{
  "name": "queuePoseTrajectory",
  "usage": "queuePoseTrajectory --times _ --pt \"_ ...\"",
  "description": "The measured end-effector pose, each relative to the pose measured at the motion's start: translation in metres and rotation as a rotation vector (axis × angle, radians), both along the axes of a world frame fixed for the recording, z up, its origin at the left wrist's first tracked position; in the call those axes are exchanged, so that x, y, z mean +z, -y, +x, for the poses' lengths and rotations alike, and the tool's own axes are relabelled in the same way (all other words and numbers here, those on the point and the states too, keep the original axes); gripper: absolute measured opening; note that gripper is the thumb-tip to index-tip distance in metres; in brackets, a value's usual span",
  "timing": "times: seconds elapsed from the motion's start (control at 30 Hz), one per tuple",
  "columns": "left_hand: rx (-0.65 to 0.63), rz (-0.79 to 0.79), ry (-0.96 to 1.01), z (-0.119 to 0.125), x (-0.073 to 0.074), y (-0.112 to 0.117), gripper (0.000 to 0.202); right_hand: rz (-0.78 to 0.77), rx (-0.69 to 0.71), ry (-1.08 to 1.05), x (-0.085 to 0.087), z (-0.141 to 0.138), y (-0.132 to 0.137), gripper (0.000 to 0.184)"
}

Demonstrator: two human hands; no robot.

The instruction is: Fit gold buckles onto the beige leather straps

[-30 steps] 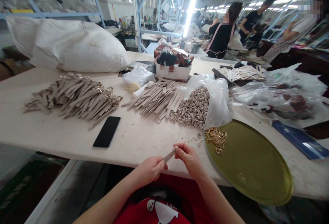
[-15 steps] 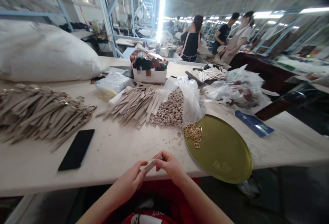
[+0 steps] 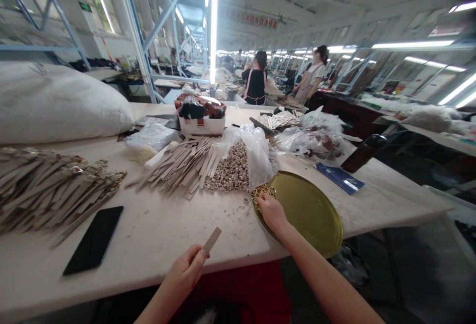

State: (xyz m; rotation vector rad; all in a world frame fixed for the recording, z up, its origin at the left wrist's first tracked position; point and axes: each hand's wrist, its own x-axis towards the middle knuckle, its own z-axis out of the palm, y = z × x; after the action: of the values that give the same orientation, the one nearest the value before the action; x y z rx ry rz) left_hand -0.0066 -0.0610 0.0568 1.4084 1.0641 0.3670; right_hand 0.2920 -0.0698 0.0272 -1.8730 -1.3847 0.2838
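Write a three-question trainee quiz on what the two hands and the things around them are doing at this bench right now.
1. True or false: the left hand holds a strap by one end.
2. What does the right hand reach into? A) the white sack B) the gold buckles on the round tray C) the phone
3. Fill in: the black phone lies on the table just in front of the big pile of ____.

Key:
1. True; its free end points up and away.
2. B; the fingers are on the buckles at the tray's near-left rim.
3. Straps, at the left.
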Motion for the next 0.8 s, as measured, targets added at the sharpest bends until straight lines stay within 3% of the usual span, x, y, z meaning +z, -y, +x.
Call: queuePoseTrajectory --times 0.13,0.27,0.43,0.5,0.67,0.8 --pt "-0.017 -0.026 -0.009 0.005 -0.004 0.0 0.036 0.013 -0.007 -0.045 -0.005 0.014 -0.007 0.012" --pt "0.047 -0.041 0.049 0.006 -0.004 -0.011 0.033 -0.016 0.013 -0.219 -0.007 -0.002 -0.007 0.024" --pt "0.045 -0.052 0.104 0.029 0.002 -0.03 0.03 -0.107 0.155 -1.027 0.008 -0.054 -0.009 0.031" --pt "0.053 -0.024 0.133 0.038 0.004 -0.037 0.03 -0.136 0.194 -1.204 0.013 -0.075 -0.011 0.032" --pt "0.088 0.024 0.142 0.042 0.003 -0.041 0.028 -0.12 0.258 -1.192 0.007 -0.116 -0.018 0.029" --pt "0.144 0.226 0.045 0.035 0.0 -0.039 0.024 -0.043 0.245 -0.975 0.005 -0.133 -0.016 0.027"
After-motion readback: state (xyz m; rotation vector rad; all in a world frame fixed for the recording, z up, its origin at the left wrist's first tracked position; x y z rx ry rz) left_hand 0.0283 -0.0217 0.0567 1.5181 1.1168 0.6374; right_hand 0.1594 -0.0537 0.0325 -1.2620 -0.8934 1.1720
